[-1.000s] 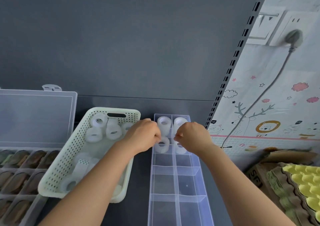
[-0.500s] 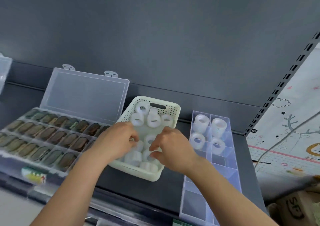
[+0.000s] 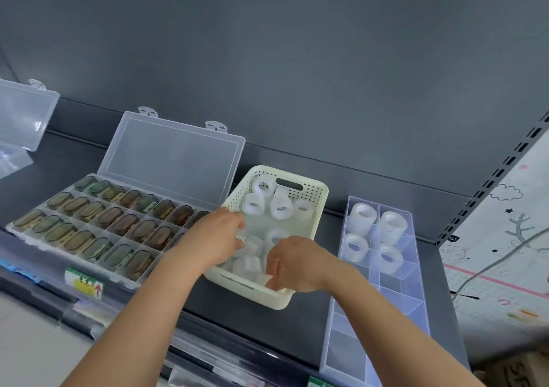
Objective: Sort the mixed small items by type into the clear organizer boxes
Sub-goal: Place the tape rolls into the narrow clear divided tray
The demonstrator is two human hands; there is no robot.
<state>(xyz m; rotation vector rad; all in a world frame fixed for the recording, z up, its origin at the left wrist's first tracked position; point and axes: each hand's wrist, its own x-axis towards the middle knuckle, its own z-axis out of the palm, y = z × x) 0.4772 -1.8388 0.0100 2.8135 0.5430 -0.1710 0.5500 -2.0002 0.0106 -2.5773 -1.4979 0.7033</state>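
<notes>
both hands have left the clear organizer box (image 3: 377, 267), where four white rolls (image 3: 361, 216) now fill its far compartments, and are back in the cream basket (image 3: 322, 196) for more. left hand (image 3: 218, 238) pinches a roll; right hand (image 3: 289, 263) curls among the pile, grip unclear. a dark shelf (image 3: 312, 324) carries everything below a grey back panel (image 3: 267, 59); a filled lidded case (image 3: 89, 226) sits left.

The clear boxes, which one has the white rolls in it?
The long lidless organizer right of the basket: four white rolls fill its far compartments. The lidded box holds brownish ovals.
</notes>
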